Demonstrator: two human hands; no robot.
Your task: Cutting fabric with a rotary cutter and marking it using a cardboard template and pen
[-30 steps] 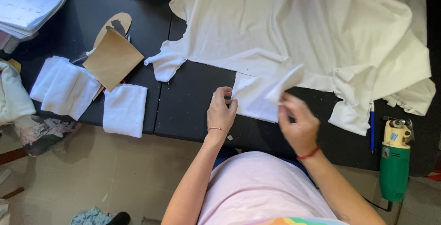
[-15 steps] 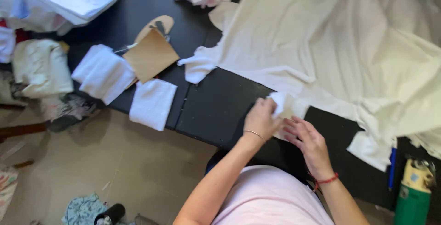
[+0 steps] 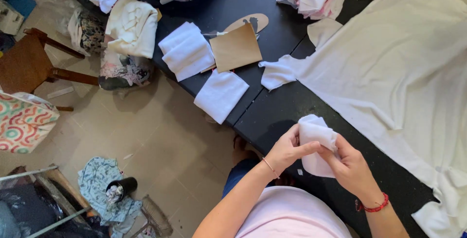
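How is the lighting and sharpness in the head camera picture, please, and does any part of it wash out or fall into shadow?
Head view: soft, even daylight, no hard shadows on the black table; the large cream fabric is bright, nearly washed out at the upper right; the small white piece between the left hand and right hand is slightly soft; the floor corner at lower left is dark.

No packages, labels, signs or screens show here. There is only cloth, brown card and the black table.
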